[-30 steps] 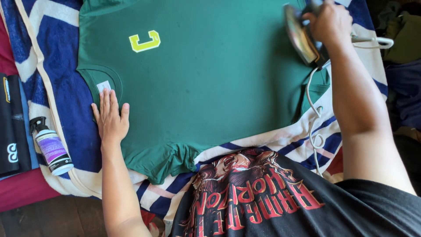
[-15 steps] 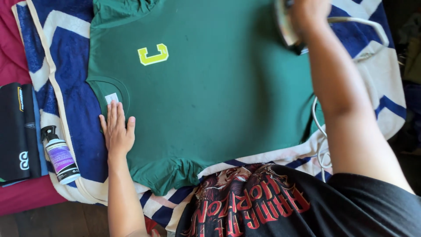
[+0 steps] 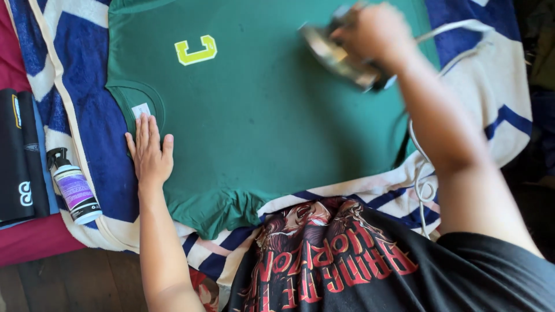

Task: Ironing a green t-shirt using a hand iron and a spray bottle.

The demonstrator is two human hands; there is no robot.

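A green T-shirt (image 3: 266,110) with a yellow letter patch (image 3: 195,49) lies flat on a blue and white patterned towel (image 3: 87,115). My left hand (image 3: 149,151) presses flat on the shirt's shoulder, just below the collar with its small white label (image 3: 141,110). My right hand (image 3: 376,32) grips a clothes iron (image 3: 338,55), which is tilted and blurred over the upper middle of the shirt. The iron's white cord (image 3: 421,167) trails down along my right arm.
A spray bottle (image 3: 73,186) with a black nozzle and purple label lies on the towel's left edge. Folded black clothing (image 3: 17,156) sits beside it on a dark red cloth (image 3: 29,240). Dark wooden floor (image 3: 69,283) shows at the bottom left.
My right hand has carried the iron leftward and down from the shirt's upper right edge toward its middle. My left hand has stayed flat near the collar.
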